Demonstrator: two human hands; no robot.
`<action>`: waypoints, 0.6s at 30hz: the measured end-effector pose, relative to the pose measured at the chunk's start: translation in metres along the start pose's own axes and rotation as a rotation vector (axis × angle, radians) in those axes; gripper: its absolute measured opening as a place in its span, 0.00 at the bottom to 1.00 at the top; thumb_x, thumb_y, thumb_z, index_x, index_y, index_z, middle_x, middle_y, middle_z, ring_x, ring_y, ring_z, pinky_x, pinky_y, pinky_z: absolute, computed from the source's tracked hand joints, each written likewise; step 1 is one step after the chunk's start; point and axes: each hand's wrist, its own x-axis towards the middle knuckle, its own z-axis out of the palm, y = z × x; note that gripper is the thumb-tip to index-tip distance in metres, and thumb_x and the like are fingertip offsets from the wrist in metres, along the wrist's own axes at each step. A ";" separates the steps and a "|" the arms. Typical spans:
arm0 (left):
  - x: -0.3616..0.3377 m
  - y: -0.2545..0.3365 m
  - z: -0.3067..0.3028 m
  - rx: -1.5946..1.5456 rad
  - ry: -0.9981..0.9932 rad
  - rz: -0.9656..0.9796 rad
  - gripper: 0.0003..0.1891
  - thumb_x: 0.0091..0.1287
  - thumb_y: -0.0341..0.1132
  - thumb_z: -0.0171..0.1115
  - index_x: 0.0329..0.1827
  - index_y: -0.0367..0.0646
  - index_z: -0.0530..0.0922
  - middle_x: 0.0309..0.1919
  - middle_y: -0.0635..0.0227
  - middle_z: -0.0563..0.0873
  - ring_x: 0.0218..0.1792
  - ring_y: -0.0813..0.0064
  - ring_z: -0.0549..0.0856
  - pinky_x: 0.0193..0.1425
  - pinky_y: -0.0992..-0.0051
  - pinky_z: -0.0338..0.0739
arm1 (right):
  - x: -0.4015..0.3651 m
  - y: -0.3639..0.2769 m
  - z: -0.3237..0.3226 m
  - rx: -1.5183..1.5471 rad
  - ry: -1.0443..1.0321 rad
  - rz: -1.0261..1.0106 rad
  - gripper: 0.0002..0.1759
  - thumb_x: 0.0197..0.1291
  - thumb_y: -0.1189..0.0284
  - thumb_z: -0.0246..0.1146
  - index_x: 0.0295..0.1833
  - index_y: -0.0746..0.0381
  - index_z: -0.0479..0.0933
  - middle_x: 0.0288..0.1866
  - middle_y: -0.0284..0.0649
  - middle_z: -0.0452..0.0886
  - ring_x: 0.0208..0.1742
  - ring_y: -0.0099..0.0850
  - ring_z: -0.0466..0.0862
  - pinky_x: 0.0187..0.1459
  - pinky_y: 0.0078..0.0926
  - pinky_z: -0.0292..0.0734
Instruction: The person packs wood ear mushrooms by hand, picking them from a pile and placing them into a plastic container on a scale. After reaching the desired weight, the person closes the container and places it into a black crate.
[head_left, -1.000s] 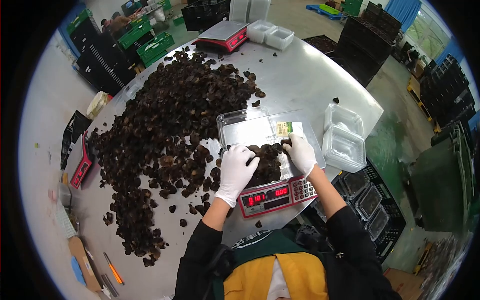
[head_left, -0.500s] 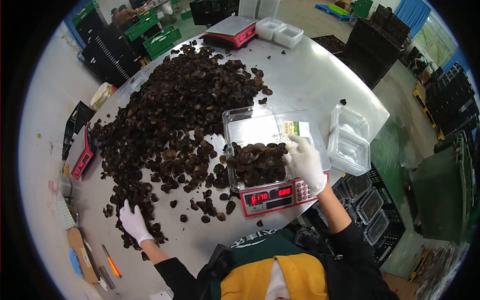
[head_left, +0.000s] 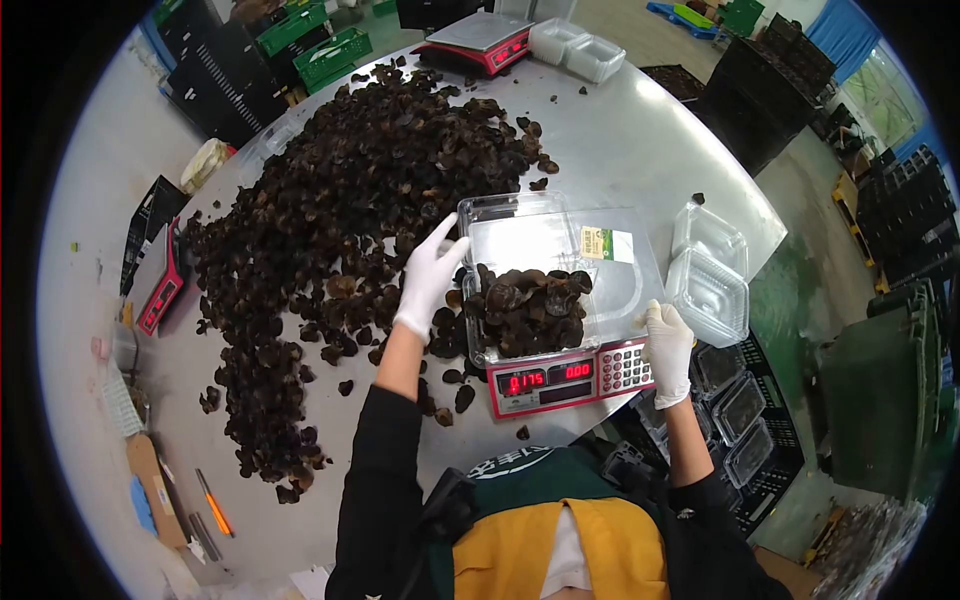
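Observation:
A clear plastic box with an open lid [head_left: 512, 206] rests on a red scale [head_left: 570, 383] that shows 0.175. Dark dried mushroom-like pieces [head_left: 530, 312] fill the box's near half. My left hand [head_left: 433, 272], in a white glove, is at the left edge of the lid, fingers apart, with the dark pile [head_left: 370, 170] beside it. My right hand [head_left: 668, 350], gloved too, is closed by the scale's right edge; what its fingertips hold, if anything, is too small to name. A printed label [head_left: 606, 244] lies above the box's right side.
Stacked clear boxes [head_left: 708, 290] stand to the right. Another red scale [head_left: 478, 42] and more clear boxes [head_left: 577, 48] are at the far edge, and a third scale [head_left: 162, 280] at the left. An orange cutter [head_left: 213, 502] lies lower left.
My left hand has moved from the lower-left pile to the box's left edge. My right hand has moved from the label down to the scale's right side. The reading rose from 0.170 to 0.175.

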 end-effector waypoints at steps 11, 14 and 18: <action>-0.112 0.006 -0.016 0.364 0.003 0.463 0.20 0.57 0.33 0.72 0.54 0.45 0.83 0.57 0.60 0.78 0.57 0.61 0.78 0.64 0.65 0.72 | -0.014 -0.001 0.016 -0.009 -0.506 0.091 0.29 0.76 0.52 0.45 0.62 0.69 0.69 0.25 0.39 0.82 0.26 0.23 0.81 0.31 0.18 0.76; -0.140 0.002 0.005 -0.400 -0.084 -0.208 0.28 0.63 0.25 0.65 0.67 0.39 0.70 0.43 0.63 0.80 0.42 0.76 0.83 0.48 0.75 0.81 | -0.021 -0.007 0.033 0.233 -0.557 0.223 0.23 0.75 0.61 0.50 0.59 0.72 0.70 0.28 0.41 0.83 0.25 0.22 0.80 0.31 0.18 0.77; -0.145 -0.005 0.014 -0.476 -0.036 -0.219 0.31 0.64 0.23 0.59 0.72 0.40 0.62 0.38 0.64 0.82 0.36 0.73 0.84 0.46 0.68 0.85 | -0.022 0.002 0.031 0.348 -0.642 0.130 0.21 0.74 0.68 0.52 0.64 0.72 0.67 0.33 0.43 0.84 0.29 0.22 0.82 0.36 0.19 0.79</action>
